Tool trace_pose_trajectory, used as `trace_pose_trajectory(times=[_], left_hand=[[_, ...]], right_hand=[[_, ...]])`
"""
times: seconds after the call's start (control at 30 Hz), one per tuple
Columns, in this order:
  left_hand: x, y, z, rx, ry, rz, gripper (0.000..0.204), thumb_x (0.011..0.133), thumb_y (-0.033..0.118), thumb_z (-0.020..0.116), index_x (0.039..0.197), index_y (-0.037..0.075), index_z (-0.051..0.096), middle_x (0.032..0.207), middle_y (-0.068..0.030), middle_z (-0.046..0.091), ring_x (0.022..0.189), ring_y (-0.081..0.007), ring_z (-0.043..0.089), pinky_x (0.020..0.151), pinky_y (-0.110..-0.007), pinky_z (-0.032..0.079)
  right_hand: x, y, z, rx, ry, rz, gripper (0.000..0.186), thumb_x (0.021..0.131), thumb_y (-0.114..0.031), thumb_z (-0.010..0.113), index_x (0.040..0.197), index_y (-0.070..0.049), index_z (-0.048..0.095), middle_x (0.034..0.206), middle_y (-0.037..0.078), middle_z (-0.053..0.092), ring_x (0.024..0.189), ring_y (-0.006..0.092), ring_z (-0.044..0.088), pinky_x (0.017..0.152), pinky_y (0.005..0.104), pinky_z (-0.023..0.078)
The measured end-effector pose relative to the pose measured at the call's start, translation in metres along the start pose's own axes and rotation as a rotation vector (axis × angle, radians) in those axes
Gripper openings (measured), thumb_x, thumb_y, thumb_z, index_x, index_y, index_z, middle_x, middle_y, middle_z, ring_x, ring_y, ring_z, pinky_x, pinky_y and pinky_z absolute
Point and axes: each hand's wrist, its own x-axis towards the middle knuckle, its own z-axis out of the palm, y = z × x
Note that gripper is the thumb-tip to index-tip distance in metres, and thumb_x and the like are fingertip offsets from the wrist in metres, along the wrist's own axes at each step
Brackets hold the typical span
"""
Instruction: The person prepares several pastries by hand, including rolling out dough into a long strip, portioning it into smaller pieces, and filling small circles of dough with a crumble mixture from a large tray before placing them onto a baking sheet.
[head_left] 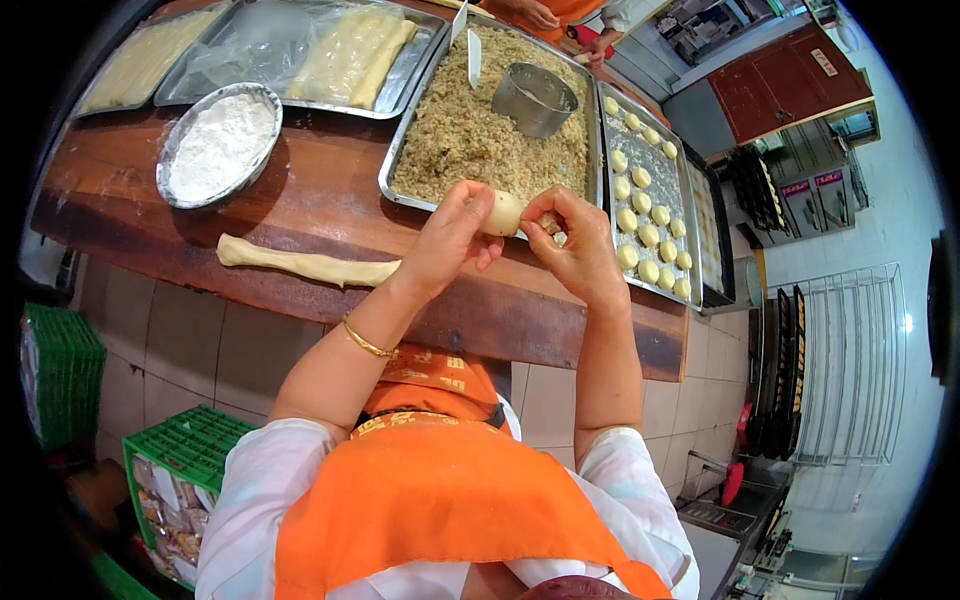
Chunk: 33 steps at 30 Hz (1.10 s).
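Near the front of the tray of crumbly brown filling [435,150], my left hand [462,225] holds a rounded pale dough piece [503,213] between thumb and fingers. The pinched fingertips of my right hand [560,225] grip that piece's right edge, with a small brownish bit at them. A long dough rope [290,260] lies below and left of my hands on the wooden table [130,240]. A metal ring [530,110] sits in the filling. To the right, a metal tray holds several small dough balls [648,236].
A flour bowl [215,140] stands at left, behind it trays of covered dough [340,55]. A co-worker's hands [600,45] appear across the table. Green crates [180,450] stand on the floor at left. A wire rack [850,360] is at right.
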Motion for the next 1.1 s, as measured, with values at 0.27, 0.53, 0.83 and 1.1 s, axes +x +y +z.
trace_pose_trajectory(times=[0.27,0.53,0.83,1.1], left_hand=[[0.006,-0.012,-0.010,0.331,0.097,0.114,0.041,0.107,0.046,0.043,0.107,0.008,0.060,0.080,0.0004,0.058,0.056,-0.0038,0.046,0.046,-0.017,0.034],[0.005,-0.006,-0.012,0.348,-0.237,0.132,0.034,0.099,0.025,0.062,0.127,0.006,0.057,0.103,-0.0020,0.061,0.086,-0.0096,0.058,0.071,-0.024,0.049],[0.006,-0.002,-0.007,0.839,-0.413,0.107,0.045,0.082,0.012,0.078,0.123,0.005,0.061,0.121,-0.0099,0.058,0.115,-0.0190,0.055,0.094,-0.032,0.047],[-0.013,-0.067,-0.046,1.344,-0.431,0.117,0.054,0.081,0.013,0.076,0.131,0.004,0.058,0.133,-0.0149,0.056,0.130,-0.0325,0.049,0.111,-0.044,0.038]], right_hand=[[-0.001,-0.005,0.005,-0.092,-0.069,-0.119,0.013,0.079,0.005,0.070,0.086,0.000,0.061,0.077,0.008,0.057,0.066,0.0190,0.055,0.061,0.0307,0.045],[-0.008,-0.010,-0.006,-0.175,-0.142,-0.172,0.018,0.077,0.006,0.066,0.089,-0.003,0.056,0.087,0.015,0.057,0.081,0.0381,0.060,0.070,0.0409,0.049],[-0.039,0.014,-0.006,0.095,0.197,-0.170,0.019,0.070,0.009,0.059,0.085,-0.002,0.060,0.086,0.012,0.060,0.082,0.0305,0.060,0.075,0.0361,0.050],[-0.137,0.094,0.071,-0.294,0.075,0.152,0.043,0.080,-0.011,0.067,0.124,-0.008,0.064,0.143,0.014,0.052,0.133,0.0352,0.045,0.112,0.0443,0.034]])
